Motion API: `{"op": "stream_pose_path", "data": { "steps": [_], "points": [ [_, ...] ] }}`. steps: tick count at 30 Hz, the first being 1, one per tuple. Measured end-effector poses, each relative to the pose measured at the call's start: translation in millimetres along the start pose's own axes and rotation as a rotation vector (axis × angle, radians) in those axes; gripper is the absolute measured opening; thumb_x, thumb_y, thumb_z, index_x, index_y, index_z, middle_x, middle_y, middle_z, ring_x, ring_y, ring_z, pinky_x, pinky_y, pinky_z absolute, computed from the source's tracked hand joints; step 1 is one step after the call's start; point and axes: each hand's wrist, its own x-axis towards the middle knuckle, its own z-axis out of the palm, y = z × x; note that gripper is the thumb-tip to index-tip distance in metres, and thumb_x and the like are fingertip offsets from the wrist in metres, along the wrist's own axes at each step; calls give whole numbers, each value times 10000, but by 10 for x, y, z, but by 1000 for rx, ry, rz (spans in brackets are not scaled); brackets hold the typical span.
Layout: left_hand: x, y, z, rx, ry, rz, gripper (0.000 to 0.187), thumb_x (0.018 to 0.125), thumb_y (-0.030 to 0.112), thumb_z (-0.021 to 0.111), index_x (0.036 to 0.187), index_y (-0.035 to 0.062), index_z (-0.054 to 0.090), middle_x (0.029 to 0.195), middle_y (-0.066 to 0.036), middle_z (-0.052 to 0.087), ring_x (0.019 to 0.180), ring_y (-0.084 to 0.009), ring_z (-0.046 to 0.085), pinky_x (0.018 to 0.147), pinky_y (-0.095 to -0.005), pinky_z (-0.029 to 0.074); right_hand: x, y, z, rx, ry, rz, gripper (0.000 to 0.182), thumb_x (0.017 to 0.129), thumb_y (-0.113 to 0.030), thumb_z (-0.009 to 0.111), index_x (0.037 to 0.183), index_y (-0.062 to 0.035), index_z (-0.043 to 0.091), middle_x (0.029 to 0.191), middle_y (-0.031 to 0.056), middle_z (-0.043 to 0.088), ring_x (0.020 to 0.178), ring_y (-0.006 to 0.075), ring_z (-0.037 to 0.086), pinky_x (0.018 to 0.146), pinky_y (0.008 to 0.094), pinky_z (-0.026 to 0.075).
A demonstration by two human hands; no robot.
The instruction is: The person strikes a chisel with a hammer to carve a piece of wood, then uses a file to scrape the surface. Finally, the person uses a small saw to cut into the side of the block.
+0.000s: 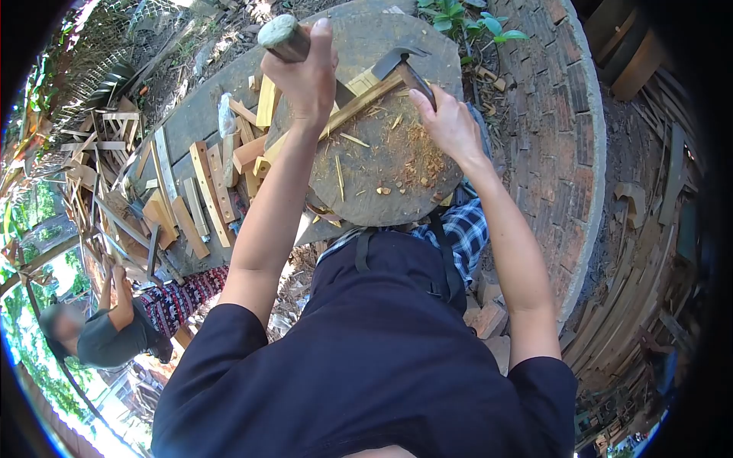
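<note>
My left hand, at the top centre, is wrapped round a thick tool handle with a pale, rounded end. Part of a flat blade shows just right of that wrist, against the wood. My right hand grips the dark handle of a hammer, whose metal head with a curved claw lies over the upper end of a long wooden strip. The strip runs diagonally across a round wooden block and passes behind my left forearm. Shavings and chips are scattered over the block.
Drilled wooden pieces and offcuts lie on the slab at left, beside a clear plastic bag. A co-worker sits at lower left. A curved brick wall stands at right, with stacked planks beyond it.
</note>
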Motion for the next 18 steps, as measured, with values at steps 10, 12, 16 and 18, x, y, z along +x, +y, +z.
{"op": "stream_pose_path", "data": {
  "steps": [10,12,16,18],
  "points": [
    [-44,-38,2,72,-26,66,211,866,99,672,743,-2,532,532,-53,501,404,-115,483,365,-249,354,11,11,-4,-14,-11,0,579,980,-569,431,1163,-49,607,970,268,694,994,465,653,848,543,517],
    [-35,-53,-7,89,-32,75,209,866,99,671,744,0,532,530,-51,501,404,-114,483,365,-248,353,10,14,4,-16,-1,-6,580,980,-568,431,1160,-45,607,968,271,693,993,466,653,847,543,517],
    [-54,-16,10,37,-7,32,230,866,93,680,690,17,551,533,-26,529,434,-91,507,406,-234,381,6,8,-1,-9,-9,-3,577,980,-567,431,1157,-47,608,968,264,695,988,468,654,847,542,517],
    [-68,-19,2,22,5,12,270,866,89,693,634,31,568,535,0,553,461,-69,528,442,-219,404,0,5,-6,9,-8,4,572,979,-569,432,1155,-55,610,965,256,698,986,464,656,848,542,516]
  ]
}}
